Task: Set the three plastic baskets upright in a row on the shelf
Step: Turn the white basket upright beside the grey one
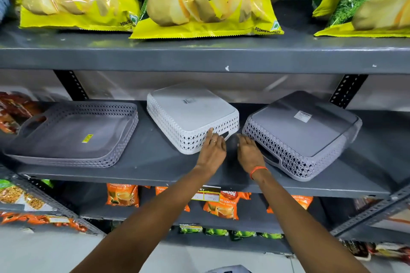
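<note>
Three plastic baskets sit on the grey middle shelf [155,162]. The left grey basket [71,133] stands upright with its open side up. In the middle, the white basket [190,115] lies upside down, bottom facing up. The right grey basket [304,133] is also upside down and tilted. My left hand [213,148] touches the white basket's near wall beside its handle slot, fingers spread. My right hand [249,153] rests by the near-left corner of the right grey basket, fingers apart, with an orange band on the wrist. Neither hand grips anything.
Yellow potato chip bags [206,2] fill the shelf above, whose grey front edge [199,57] overhangs the baskets. Orange tea packets [224,204] sit on the shelf below. Black slotted uprights [346,91] stand at the back. Red packets [13,108] lie at far left.
</note>
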A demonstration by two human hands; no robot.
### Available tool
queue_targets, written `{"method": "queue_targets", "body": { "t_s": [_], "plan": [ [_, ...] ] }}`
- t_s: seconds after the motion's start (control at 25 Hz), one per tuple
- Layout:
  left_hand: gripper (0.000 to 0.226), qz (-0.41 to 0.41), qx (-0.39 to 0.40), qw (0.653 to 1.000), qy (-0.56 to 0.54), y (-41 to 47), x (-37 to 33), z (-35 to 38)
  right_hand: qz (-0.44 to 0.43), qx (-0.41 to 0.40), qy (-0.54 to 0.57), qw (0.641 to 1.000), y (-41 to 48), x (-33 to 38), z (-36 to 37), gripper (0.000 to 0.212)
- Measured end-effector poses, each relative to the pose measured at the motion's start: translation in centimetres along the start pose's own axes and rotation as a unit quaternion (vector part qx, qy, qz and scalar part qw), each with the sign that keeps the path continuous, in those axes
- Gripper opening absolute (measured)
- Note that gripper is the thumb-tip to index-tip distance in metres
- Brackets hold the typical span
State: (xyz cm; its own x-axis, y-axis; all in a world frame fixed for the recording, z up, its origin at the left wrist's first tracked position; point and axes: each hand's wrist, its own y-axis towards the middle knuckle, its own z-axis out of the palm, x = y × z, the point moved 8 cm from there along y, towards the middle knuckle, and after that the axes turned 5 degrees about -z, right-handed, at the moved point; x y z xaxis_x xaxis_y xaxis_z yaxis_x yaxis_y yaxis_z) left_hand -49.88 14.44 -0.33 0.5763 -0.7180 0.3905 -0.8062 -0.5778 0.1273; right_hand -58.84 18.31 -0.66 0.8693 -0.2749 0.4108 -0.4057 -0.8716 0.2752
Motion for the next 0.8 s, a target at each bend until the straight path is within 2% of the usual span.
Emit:
{"method": "queue_targets", "body": {
  "t_s": [0.12, 0.2, 0.44, 0.6, 0.72, 0.8],
  "plan": [
    [0.013, -0.037, -0.082, 0.996, 0.011, 0.2, 2.4, -3.2, 0.056, -0.065, 0.055, 0.995, -0.2, -0.4, -1.4, 0.022],
    [0.01, -0.052, -0.114, 0.992, -0.02, 0.3, 4.1, -4.6, 0.068, -0.071, 0.081, 0.992, 0.1, 0.1, -1.5, 0.019],
    [0.034, -0.039, -0.026, 0.997, -0.065, -0.7, 3.9, -1.7, 0.07, -0.049, 0.092, 0.992, 1.1, 2.5, -0.7, 0.021],
    [0.041, -0.091, 0.057, 0.992, -0.063, -1.4, 4.0, 2.2, 0.071, -0.027, 0.076, 0.994, 0.6, 2.0, -0.3, 0.022],
    [0.043, -0.12, -0.008, 0.99, -0.075, -1.5, 4.8, 1.7, 0.071, -0.012, 0.077, 0.994, 0.4, 1.4, 0.1, 0.023],
    [0.053, -0.126, -0.056, 0.986, -0.091, -1.9, 5.7, -0.1, 0.067, -0.014, 0.083, 0.994, 0.4, 1.5, 0.2, 0.022]
  ]
}}
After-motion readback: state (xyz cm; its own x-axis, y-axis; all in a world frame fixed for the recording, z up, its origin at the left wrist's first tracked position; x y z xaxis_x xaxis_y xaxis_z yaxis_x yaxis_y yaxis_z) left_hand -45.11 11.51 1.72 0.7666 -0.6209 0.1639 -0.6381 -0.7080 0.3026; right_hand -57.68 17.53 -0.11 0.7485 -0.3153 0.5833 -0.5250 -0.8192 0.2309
